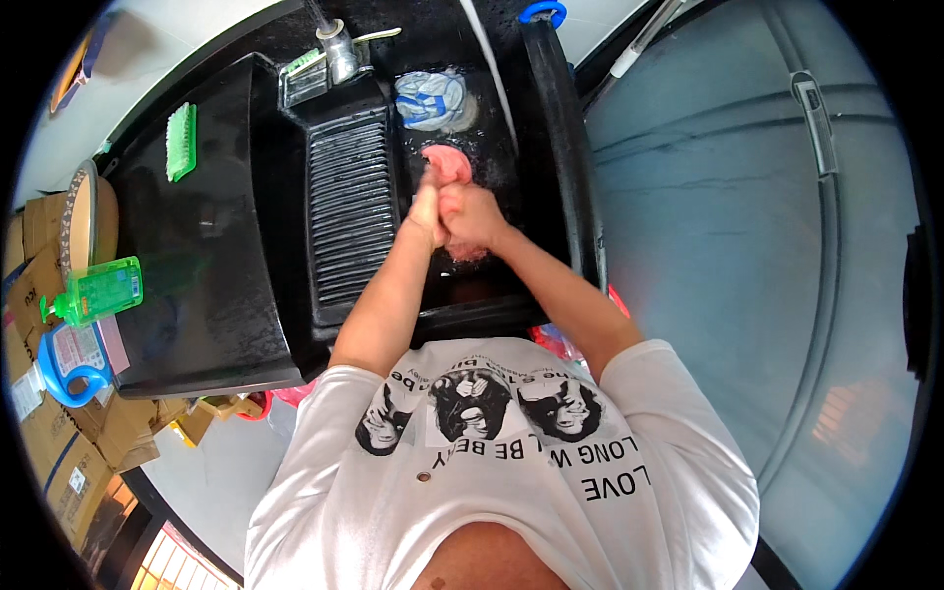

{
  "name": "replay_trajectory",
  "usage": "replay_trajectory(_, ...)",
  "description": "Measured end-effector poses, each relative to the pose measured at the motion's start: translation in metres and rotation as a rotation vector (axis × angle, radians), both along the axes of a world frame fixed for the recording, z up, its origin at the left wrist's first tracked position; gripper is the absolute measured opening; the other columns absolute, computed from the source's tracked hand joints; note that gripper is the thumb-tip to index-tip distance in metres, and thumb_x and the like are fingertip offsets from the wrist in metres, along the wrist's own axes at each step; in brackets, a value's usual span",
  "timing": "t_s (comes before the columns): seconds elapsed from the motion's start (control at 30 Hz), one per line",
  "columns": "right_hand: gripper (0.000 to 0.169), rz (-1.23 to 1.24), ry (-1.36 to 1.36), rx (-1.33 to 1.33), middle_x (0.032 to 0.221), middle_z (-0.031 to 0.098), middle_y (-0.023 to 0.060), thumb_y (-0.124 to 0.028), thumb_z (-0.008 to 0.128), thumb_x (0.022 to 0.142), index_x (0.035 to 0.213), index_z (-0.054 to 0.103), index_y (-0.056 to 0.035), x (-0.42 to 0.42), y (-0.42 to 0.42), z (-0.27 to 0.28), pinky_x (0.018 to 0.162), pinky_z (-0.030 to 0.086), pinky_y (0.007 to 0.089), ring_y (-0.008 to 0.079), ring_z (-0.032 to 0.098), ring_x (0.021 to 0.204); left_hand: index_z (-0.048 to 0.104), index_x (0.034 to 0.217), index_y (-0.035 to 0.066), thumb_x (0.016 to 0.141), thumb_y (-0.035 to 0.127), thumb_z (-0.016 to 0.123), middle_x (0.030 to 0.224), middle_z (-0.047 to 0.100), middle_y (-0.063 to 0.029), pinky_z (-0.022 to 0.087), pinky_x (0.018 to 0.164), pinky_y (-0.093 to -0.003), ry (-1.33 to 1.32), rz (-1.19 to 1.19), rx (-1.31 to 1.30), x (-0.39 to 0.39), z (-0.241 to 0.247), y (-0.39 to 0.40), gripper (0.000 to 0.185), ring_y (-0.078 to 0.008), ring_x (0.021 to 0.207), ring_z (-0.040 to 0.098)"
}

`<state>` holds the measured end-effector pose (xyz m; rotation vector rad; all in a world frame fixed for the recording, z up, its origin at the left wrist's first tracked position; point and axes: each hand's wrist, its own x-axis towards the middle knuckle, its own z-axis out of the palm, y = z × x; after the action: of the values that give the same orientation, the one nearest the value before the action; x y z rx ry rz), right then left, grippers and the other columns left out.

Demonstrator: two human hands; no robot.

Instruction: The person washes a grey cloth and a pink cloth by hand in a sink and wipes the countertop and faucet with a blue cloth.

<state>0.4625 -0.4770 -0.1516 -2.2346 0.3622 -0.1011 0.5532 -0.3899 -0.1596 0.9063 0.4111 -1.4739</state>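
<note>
Over the black laundry sink (509,291), both hands are together on a wet-looking pink cloth (448,162). My left hand (425,210) presses against its near side, fingers pointing away from me. The right hand (473,212) is curled into a fist around the cloth, touching my left. Part of the cloth sticks out beyond the hands, and a blurred part hangs below them; the rest is hidden in the grip. Farther back in the basin lies a bunched blue-and-white cloth (431,100). A ribbed black washboard (350,214) slopes just left of my hands.
Behind the washboard stands a metal faucet (340,57). A green scrub brush (182,141) lies on the left counter (199,243). Along its left edge are a green pump bottle (103,291), a blue-handled detergent bottle (74,361) and an oval basin (105,214). A grey panel (700,221) borders the right.
</note>
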Motion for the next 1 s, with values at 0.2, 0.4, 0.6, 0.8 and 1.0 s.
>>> replay_trajectory(0.2,0.014,-0.017,-0.144,0.090,0.090,0.070,0.0194,-0.006,0.063,0.079,0.090,0.070,-0.0010,-0.018,0.024,0.082,0.077,0.053,0.0428,0.0376,0.069,0.086,0.059,0.125,0.005,0.098,0.071,0.038,0.120,0.065,-0.0188,0.045,0.107,-0.0488,0.202,0.147,-0.315,0.009,0.025,-0.002,0.075,-0.0378,0.116,0.060)
replay_trajectory(0.4,0.015,0.000,-0.372,0.077,0.089,0.072,0.0167,-0.015,0.067,0.083,0.093,0.069,-0.0038,0.006,0.053,0.059,0.080,0.055,0.0435,0.0353,0.070,0.086,0.062,0.110,0.006,0.106,0.055,0.042,0.106,0.067,-0.0117,0.050,0.091,-0.0366,0.060,0.015,-0.620,0.014,-0.025,0.009,0.053,-0.0253,0.099,0.061)
replay_trajectory(0.6,0.021,-0.201,-0.241,-0.217,0.089,0.073,0.0157,-0.027,0.068,0.085,0.095,0.071,-0.0089,0.026,0.024,0.029,0.075,0.058,0.0467,0.0360,0.072,0.082,0.062,0.110,0.012,0.101,0.041,0.060,0.102,0.065,-0.0057,0.055,0.080,-0.0377,0.008,0.311,-0.284,-0.005,0.020,-0.005,0.031,-0.0241,0.088,0.063)
replay_trajectory(0.8,0.046,-0.101,0.604,-0.418,0.128,0.065,0.0206,-0.040,0.060,0.091,0.124,0.064,-0.0094,0.026,-0.054,0.032,0.089,0.057,0.0464,0.0387,0.067,0.111,0.061,0.119,0.002,0.097,0.027,0.068,0.111,0.066,-0.0080,0.056,0.086,-0.0324,-0.673,0.052,0.246,-0.009,0.001,0.003,0.034,-0.0200,0.098,0.066)
replay_trajectory(1.0,0.092,-0.049,0.882,-0.518,0.161,0.025,0.0276,-0.047,0.071,0.085,0.160,0.026,-0.0187,-0.009,-0.044,0.008,0.104,0.049,0.0499,0.0449,0.053,0.129,0.007,0.161,0.002,0.089,0.040,0.071,0.142,0.051,-0.0306,0.039,0.113,-0.0383,-1.194,-0.439,0.456,-0.011,-0.003,0.020,0.104,-0.0382,0.133,0.053)
